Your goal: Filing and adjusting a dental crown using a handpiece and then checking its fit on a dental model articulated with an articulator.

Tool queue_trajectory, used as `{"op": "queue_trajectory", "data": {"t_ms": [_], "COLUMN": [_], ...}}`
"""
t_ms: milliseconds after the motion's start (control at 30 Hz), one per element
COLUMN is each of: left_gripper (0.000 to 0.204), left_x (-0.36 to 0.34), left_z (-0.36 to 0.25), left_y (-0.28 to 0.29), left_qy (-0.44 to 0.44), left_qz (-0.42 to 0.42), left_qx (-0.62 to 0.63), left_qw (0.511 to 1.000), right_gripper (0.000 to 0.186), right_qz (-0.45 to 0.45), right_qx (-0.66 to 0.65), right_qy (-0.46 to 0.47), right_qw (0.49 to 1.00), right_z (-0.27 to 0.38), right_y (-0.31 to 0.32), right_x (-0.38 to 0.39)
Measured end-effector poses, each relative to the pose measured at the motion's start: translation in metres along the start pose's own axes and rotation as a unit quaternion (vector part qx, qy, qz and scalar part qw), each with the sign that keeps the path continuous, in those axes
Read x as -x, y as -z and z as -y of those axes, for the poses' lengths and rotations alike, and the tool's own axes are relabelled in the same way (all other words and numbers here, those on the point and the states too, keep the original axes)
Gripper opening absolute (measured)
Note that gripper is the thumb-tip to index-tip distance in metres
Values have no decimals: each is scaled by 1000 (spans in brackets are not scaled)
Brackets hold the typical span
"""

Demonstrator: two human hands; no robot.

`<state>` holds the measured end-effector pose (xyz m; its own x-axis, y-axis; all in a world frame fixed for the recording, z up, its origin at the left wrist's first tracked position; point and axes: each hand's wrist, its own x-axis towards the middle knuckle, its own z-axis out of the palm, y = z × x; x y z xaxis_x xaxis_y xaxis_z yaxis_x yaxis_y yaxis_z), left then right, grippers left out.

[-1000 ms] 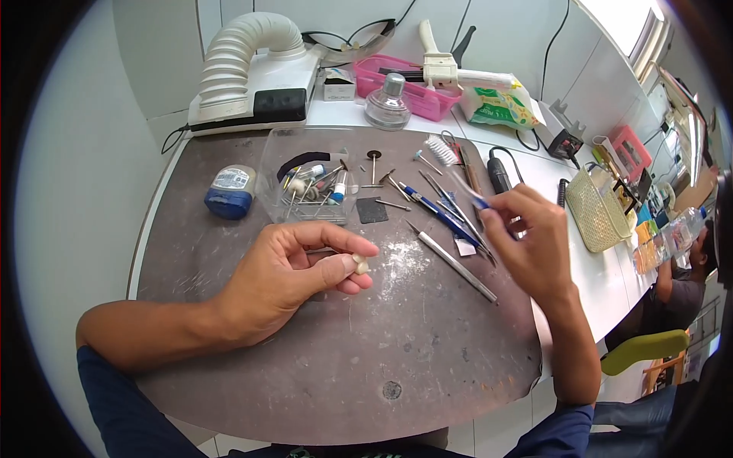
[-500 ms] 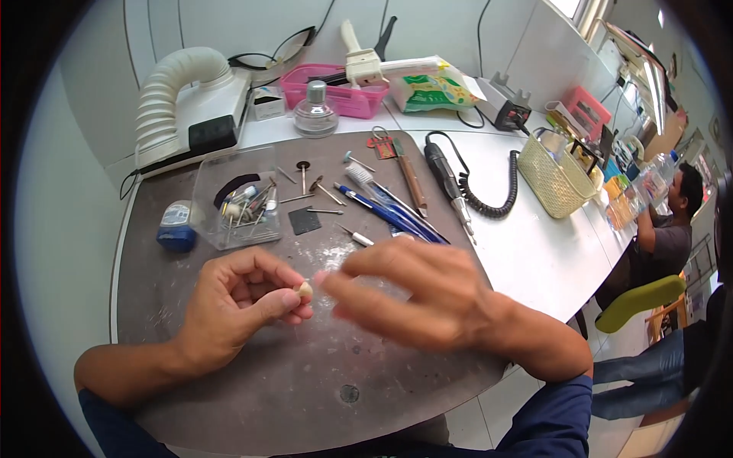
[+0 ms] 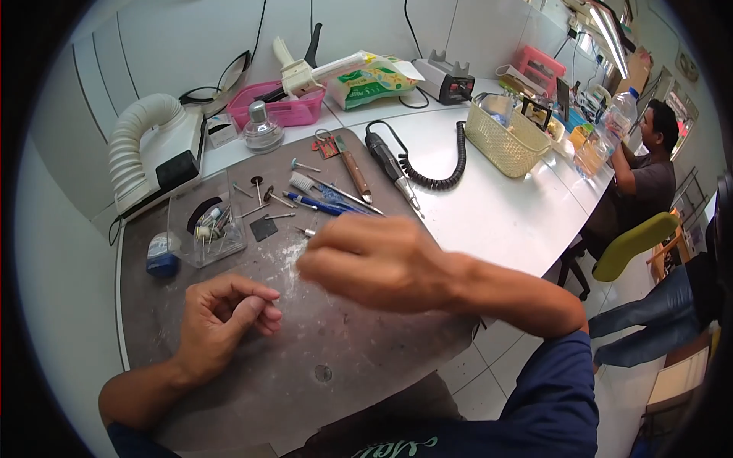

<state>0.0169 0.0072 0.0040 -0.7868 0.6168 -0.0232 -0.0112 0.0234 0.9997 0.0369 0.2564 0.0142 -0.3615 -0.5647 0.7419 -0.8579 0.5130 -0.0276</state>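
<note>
My left hand (image 3: 229, 313) sits low over the near left of the scuffed grey-brown work mat (image 3: 382, 347), thumb up against curled fingers in a loose pinch; nothing shows at the tips, but the inner side is hidden, so I cannot tell if it holds anything; my right hand (image 3: 366, 263), blurred, is curled knuckles-up over the mat's middle; its grip I cannot tell either; nearest it, the slim silver pointed hand tool (image 3: 304, 231) lies just to its far left, mostly covered; good handling, I judge: left forearm steady, right fingers clear of that point, touch light, neighbouring tools undisturbed; containers: far of my left hand, a clear square plastic box (image 3: 230, 248) with jumbled metal-shanked bits (image 3: 215, 221); left of it, a squat blue-and-white plastic jar (image 3: 162, 256), contents unseen; far side, a pink plastic basket (image 3: 286, 116), a cream dispensing gun (image 3: 298, 76) lying across it; far right, a cream woven basket (image 3: 492, 146), clear and blue items inside.
</note>
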Motion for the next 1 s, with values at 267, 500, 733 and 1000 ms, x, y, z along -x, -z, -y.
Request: {"op": "queue_trajectory", "data": {"t_ms": [267, 500, 733, 1000], "left_gripper": [30, 24, 16, 17], "left_x": [3, 17, 37, 129], "left_z": [4, 14, -20, -11], "left_y": [8, -1, -28, -25], "left_qy": [-126, -257, -552, -391], "left_qz": [33, -42, 185, 48], "left_qx": [-156, -230, -524, -602], "left_qw": [979, 938, 622, 695], "right_gripper": [7, 11, 13, 26], "right_qz": [-33, 90, 7, -333], "right_qx": [-20, 49, 3, 176], "right_qy": [-309, -319, -296, -435], "right_qw": [950, 942, 955, 818], "right_z": [25, 51, 54, 16], "right_y": [73, 42, 51, 136], "right_x": [30, 65, 85, 183]}}
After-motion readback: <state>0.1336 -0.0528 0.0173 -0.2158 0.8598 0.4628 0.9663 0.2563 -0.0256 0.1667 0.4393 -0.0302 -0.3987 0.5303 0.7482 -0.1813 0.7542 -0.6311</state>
